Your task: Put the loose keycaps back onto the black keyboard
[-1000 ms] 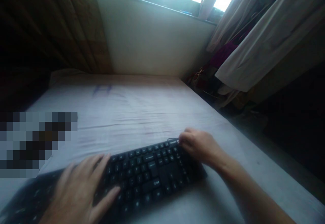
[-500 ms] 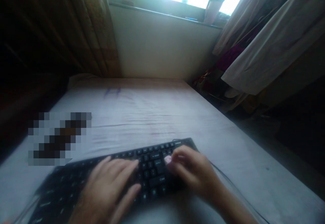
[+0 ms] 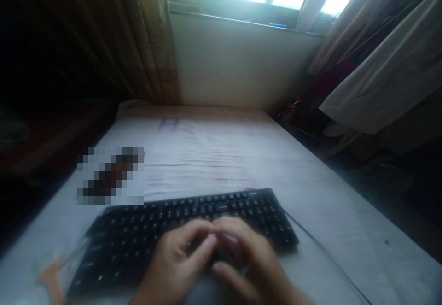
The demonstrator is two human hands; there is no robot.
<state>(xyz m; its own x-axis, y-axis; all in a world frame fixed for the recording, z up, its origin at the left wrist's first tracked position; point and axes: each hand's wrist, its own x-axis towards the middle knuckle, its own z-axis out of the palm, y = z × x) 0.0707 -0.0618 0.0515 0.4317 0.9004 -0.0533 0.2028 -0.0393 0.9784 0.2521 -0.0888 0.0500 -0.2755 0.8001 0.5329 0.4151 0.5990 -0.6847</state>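
Observation:
A black keyboard point(image 3: 127, 231) lies at a slant on a pale cloth-covered surface, its cable running off the right end. Over its front middle part, my left hand point(image 3: 183, 254) and my right hand point(image 3: 252, 259) meet at the fingertips. The fingers of my left hand are bent together, the thumb touching near the index tip. My right hand is curled round a small pinkish thing point(image 3: 230, 240), mostly hidden by the fingers. What my left hand holds, if anything, is hidden.
A pixelated dark object point(image 3: 110, 176) lies on the left of the surface. An orange item point(image 3: 53, 279) with a thin string is at the lower left. Curtains point(image 3: 152, 42) hang at the back left, cloths point(image 3: 383, 74) at the right, below a bright window.
My left hand has moved right and closed up, meeting my right hand over the keyboard. The view has shifted, showing more of the keyboard's ends and the orange item.

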